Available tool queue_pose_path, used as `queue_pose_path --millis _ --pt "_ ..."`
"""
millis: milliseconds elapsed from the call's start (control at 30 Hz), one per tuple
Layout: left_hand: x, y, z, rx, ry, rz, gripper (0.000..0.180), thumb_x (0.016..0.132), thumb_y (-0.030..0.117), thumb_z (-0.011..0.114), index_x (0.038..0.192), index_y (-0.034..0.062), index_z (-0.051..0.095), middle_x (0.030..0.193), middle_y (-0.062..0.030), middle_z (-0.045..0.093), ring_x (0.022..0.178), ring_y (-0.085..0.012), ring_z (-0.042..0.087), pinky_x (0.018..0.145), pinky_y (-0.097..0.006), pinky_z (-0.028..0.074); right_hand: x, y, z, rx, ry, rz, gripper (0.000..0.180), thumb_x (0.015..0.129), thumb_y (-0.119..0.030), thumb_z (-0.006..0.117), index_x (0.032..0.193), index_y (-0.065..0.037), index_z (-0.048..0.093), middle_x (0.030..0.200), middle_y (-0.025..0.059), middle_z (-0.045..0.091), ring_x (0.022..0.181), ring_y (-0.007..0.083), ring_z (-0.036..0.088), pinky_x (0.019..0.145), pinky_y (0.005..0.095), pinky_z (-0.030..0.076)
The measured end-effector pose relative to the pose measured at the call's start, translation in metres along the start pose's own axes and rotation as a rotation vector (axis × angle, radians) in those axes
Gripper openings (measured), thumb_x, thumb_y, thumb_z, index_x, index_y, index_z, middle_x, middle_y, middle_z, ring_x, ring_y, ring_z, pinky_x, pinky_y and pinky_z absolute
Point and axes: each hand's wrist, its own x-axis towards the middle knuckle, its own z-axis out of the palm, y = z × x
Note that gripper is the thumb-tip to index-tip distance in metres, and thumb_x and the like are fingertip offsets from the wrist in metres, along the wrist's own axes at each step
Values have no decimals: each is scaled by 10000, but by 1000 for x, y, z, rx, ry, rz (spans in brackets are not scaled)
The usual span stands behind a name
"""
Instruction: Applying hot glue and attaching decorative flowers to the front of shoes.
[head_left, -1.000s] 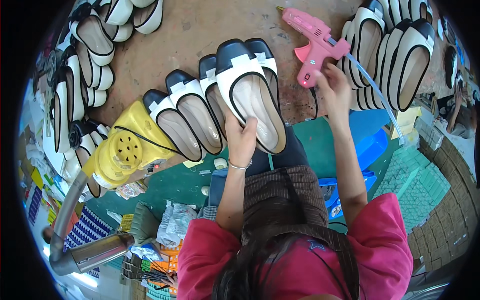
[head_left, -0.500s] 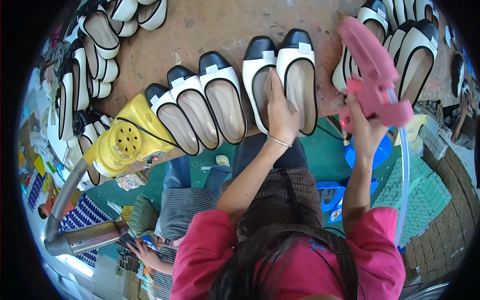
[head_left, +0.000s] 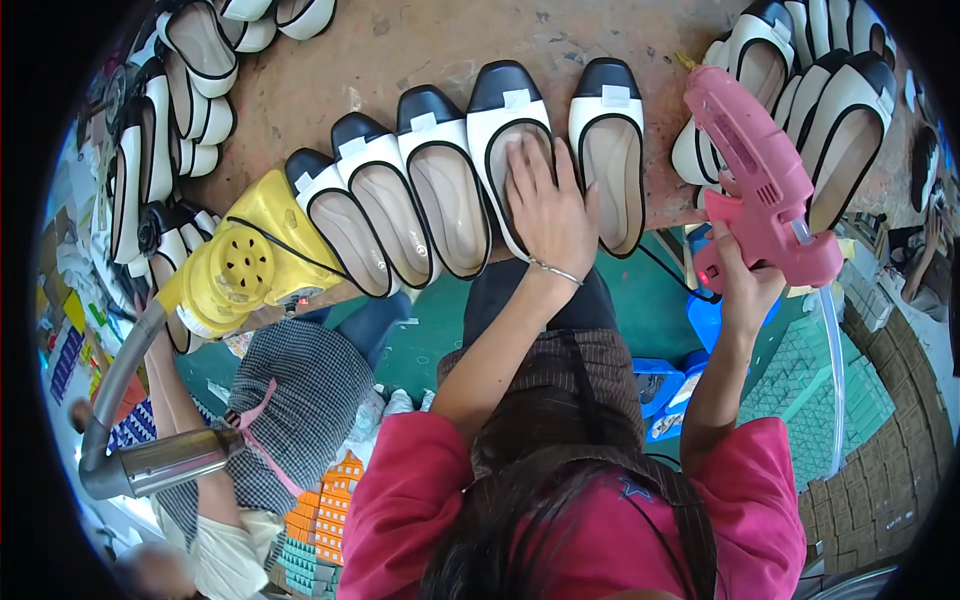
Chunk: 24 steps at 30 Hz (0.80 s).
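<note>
My left hand (head_left: 552, 225) reaches into a white flat shoe (head_left: 508, 100) with a black toe and a white bow tab. Its fingers are spread and lie on the beige insole, with no grip closed round the shoe. Just right of that hand another matching shoe (head_left: 608, 85) stands apart. To the left, three more shoes (head_left: 428, 110) stand side by side, touching the one under my fingers. My right hand (head_left: 745, 290) is wrapped round the handle of a pink glue gun (head_left: 755, 145), its nozzle tilted up and left. A clear glue stick trails from the gun's back.
A yellow hot-air blower (head_left: 245, 265) with a bent metal pipe (head_left: 120, 390) stands at the bench's left edge. More shoes crowd the bench (head_left: 400, 45) at far left (head_left: 200, 55) and far right (head_left: 850, 130). A person in a checked apron (head_left: 300, 390) bends at lower left.
My left hand has brought one shoe of the right-hand pair left against the row, and its fingers have spread. The glue gun has shifted slightly right and down. The person at left has moved.
</note>
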Motion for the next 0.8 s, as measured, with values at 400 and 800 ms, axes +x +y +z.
queue_pose_path --millis 400,800 --pt "-10 -13 -14 -161 -298 -199 690 852 382 600 1423 108 327 881 -169 584 703 -382 631 623 -421 527 20 78 32 506 -168 333 495 724 -10 658 1196 37 514 1142 103 577 1046 194 552 908 345 426" --pt "-24 -35 -35 -448 -103 -125 563 798 216 675 1300 38 491 778 -140 560 666 -301 565 619 -393 466 26 82 45 518 -240 339 526 716 -2 653 1213 30 483 1138 112 566 1046 232 568 879 383 470"
